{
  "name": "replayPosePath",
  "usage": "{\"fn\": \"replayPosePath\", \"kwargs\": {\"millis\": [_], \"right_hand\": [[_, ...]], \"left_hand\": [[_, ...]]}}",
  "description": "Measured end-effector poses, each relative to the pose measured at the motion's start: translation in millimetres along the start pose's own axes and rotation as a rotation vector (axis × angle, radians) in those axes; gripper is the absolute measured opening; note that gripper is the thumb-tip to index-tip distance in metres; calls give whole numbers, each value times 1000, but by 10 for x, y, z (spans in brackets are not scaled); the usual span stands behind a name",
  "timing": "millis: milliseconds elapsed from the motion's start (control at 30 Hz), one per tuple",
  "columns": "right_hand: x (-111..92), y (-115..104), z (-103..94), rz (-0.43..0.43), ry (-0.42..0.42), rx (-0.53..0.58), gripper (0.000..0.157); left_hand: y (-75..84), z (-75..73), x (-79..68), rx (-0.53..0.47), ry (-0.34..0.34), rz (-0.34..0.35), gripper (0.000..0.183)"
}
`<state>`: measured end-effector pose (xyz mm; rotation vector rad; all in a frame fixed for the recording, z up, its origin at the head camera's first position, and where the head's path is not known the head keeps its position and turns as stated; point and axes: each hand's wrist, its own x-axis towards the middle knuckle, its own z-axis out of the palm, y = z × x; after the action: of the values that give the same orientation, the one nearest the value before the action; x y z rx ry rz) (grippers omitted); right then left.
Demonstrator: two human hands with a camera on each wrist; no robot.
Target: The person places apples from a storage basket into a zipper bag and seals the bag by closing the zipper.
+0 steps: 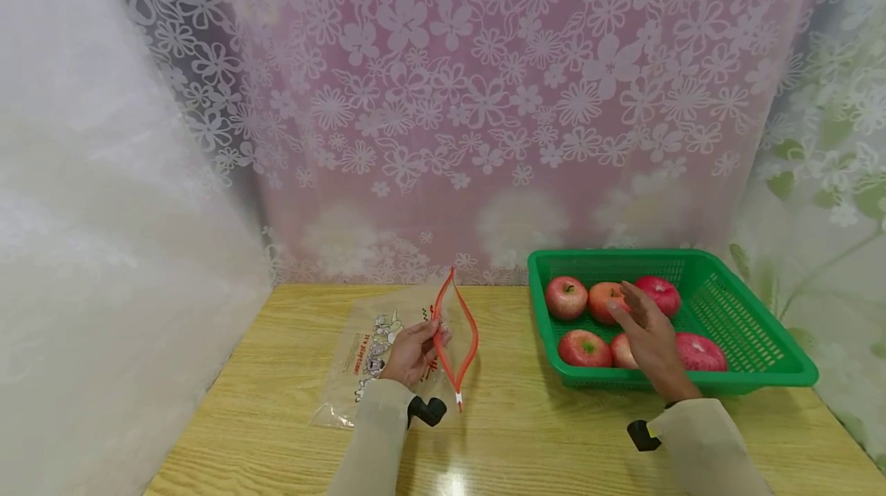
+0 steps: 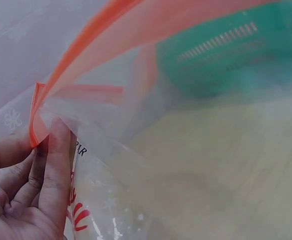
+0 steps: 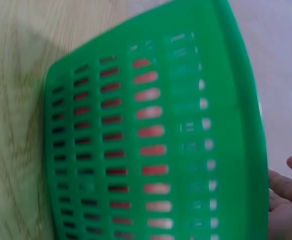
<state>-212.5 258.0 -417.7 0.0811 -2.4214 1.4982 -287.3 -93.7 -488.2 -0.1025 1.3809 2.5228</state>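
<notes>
A clear zip bag (image 1: pixel 339 384) with a red-orange zip edge and printed cartoon figures lies toward the left of the table, its mouth spread apart. My left hand (image 1: pixel 410 354) pinches the bag's edge between thumb and fingers, as the left wrist view also shows. Over the green basket (image 1: pixel 778 369) reaches my right hand (image 1: pixel 654 346), fingers extended, holding nothing. Beneath it sit several red apples, among them an orange-red apple (image 1: pixel 604 302) by the fingertips and a speckled apple (image 1: pixel 699 352) near the wrist. The hand partly hides one front apple (image 1: pixel 623 352).
The basket stands at the right of the wooden table (image 1: pixel 512 434), its slotted side wall (image 3: pixel 135 130) filling the right wrist view. Behind the table hangs a pink flowered curtain (image 1: pixel 450 134). Pale sheeting (image 1: pixel 124 250) hangs along the left side.
</notes>
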Motion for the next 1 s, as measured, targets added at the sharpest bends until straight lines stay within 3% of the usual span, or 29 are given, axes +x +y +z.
{"fn": "replayPosePath", "kwargs": {"millis": [500,1000], "right_hand": [[0,242,-381,86,59,-25,70],[2,390,-724,145,65,-90,73]], "left_hand": [[2,7,10,-1,1,-7,37],[-7,9,8,24,7,3,41]]}}
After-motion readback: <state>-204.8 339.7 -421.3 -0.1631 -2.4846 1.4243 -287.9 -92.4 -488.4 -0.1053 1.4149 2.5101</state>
